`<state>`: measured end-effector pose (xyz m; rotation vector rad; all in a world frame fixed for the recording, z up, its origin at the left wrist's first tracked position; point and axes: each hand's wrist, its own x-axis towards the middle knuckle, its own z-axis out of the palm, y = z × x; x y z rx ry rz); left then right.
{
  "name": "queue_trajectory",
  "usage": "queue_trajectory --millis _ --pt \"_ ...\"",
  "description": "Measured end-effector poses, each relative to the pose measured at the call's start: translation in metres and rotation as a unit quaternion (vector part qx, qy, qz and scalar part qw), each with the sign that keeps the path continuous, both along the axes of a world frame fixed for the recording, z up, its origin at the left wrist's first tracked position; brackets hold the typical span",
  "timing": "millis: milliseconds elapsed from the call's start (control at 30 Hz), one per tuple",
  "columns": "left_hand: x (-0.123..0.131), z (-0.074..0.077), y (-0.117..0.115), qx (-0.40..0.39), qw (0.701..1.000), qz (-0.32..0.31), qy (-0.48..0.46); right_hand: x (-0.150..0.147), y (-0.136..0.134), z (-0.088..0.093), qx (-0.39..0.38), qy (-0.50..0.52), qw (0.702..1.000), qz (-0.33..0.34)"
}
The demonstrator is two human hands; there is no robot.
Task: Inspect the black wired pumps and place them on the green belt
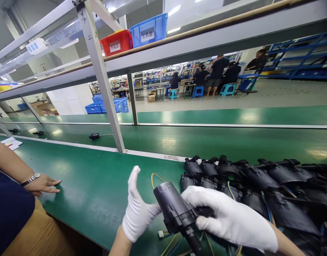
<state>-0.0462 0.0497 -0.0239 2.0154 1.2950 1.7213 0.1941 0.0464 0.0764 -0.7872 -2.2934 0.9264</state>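
My right hand (227, 215), in a white glove, grips a black cylindrical motor unit (172, 202) by its side, above the green bench. The unit is tilted, with its round end up and a narrow spout pointing down toward me. Thin yellow and blue wires with a white connector (161, 234) hang below it. Also gloved in white, my left hand (139, 208) is open just left of the unit, thumb raised; some of its fingertips are hidden behind the housing. Many similar black units (259, 177) crowd the bench at the right.
Left of me, a co-worker's bare hand (44, 184) rests on the green bench (85, 185). A post (101, 78) rises from the bench's white rail. Beyond it, a black unit (94, 136) lies on the green belt. Red (116, 42) and blue bins (158, 30) stand on the overhead shelf.
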Motion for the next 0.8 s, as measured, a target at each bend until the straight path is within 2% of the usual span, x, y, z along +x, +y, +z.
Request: queue_trajectory --millis 100,200,233,300,400,500,567,667,733,800 --pt "-0.026 -0.017 0.022 -0.03 0.999 0.006 -0.026 0.0 0.006 -0.007 -0.087 0.119 0.987 -0.061" --pt "-0.036 -0.038 0.035 -0.067 0.995 0.059 -0.044 -0.01 0.021 -0.012 -0.196 0.271 0.932 -0.138" --pt "-0.036 -0.045 0.037 -0.079 0.992 0.08 -0.05 -0.014 0.028 -0.012 -0.214 0.297 0.916 -0.166" --pt "-0.037 -0.054 0.039 -0.092 0.989 0.107 -0.051 -0.016 0.043 -0.006 -0.21 0.309 0.901 -0.222" --pt "-0.036 -0.063 0.039 -0.072 0.989 0.128 -0.008 -0.004 0.061 0.015 -0.142 0.286 0.907 -0.275" --pt "-0.034 -0.068 0.04 -0.039 0.986 0.149 0.061 0.02 0.079 0.049 -0.041 0.251 0.907 -0.336" --pt "-0.03 -0.072 0.041 -0.024 0.982 0.154 0.103 0.036 0.097 0.075 0.044 0.206 0.89 -0.403" --pt "-0.024 -0.078 0.043 -0.019 0.978 0.144 0.15 0.053 0.142 0.106 0.129 0.082 0.856 -0.494" --pt "-0.021 -0.083 0.045 -0.033 0.976 0.137 0.166 0.055 0.179 0.113 0.136 -0.025 0.853 -0.504" --pt "-0.019 -0.089 0.047 -0.061 0.974 0.135 0.174 0.052 0.213 0.104 0.107 -0.133 0.857 -0.486"
